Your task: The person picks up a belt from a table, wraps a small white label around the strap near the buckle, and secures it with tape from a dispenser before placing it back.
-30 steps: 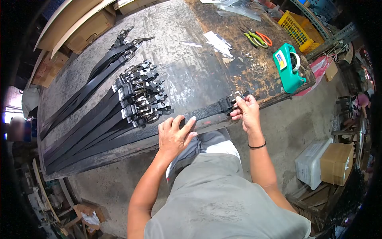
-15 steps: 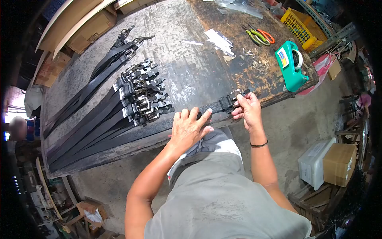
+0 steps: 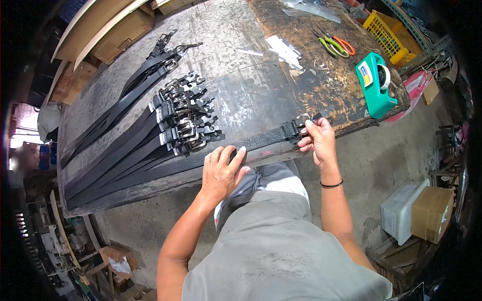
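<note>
In the head view, the right hand gripped the buckle with closed fingers; the left hand, fingers open, rested on the belt along the desk edge. A loose pinch could drop the buckle.

The yellow crate is near the green tape dispenser and pliers.

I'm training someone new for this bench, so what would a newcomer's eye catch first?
Probably the bright green tape dispenser, near the right end of the dark, worn table. Next, the big bundle of black straps fanned across the left side, its metal buckles crowded toward the middle. Then perhaps the green- and orange-handled tools, just left of the dispenser.
</note>
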A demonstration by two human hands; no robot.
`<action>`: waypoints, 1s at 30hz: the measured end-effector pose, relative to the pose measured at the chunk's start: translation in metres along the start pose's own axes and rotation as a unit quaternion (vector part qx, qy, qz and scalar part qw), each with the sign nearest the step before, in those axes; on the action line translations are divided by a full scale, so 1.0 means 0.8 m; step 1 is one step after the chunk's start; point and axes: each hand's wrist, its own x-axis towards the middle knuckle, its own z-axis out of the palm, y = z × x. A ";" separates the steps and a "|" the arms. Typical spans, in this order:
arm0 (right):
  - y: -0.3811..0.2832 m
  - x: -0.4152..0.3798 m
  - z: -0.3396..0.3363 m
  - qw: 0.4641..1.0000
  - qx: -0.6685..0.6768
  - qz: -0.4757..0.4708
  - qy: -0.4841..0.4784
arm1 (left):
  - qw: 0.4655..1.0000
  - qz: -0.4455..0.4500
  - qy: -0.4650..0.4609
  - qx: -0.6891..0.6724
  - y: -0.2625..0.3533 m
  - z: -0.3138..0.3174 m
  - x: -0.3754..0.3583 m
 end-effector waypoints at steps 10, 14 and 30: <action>-0.003 -0.004 0.000 1.000 0.005 0.012 -0.002 | 0.996 -0.004 0.030 -0.078 -0.010 -0.001 -0.020; -0.013 -0.010 -0.022 0.996 -0.091 0.011 0.020 | 0.996 -0.013 0.028 -0.086 -0.010 0.004 -0.026; -0.073 0.197 0.012 0.797 -0.528 -0.285 0.071 | 0.990 -0.057 0.095 -0.090 -0.004 0.010 -0.015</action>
